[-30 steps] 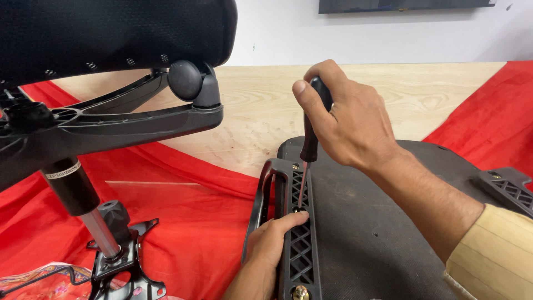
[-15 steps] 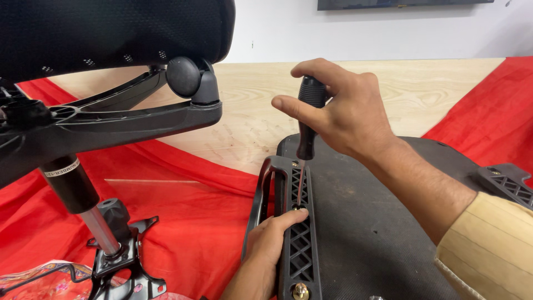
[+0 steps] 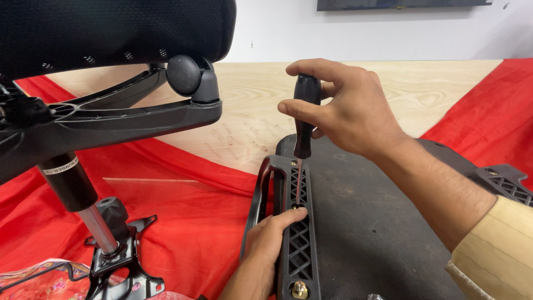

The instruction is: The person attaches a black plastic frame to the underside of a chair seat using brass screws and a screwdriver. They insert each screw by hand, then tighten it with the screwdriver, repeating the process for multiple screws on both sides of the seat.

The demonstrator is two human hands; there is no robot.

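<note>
Red cloth underlies ribbed armrest (image 3: 298,233), probably plastic.

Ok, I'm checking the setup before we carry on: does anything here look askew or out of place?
Nothing looks damaged or spilled. The chair base lies tipped on its side on the red cloth. The right hand holds a screwdriver upright on the armrest, which the left hand steadies.

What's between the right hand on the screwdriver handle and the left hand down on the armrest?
In the head view, only the screwdriver shaft spans it, running down from the right hand into the armrest slot just above the left hand.
</note>
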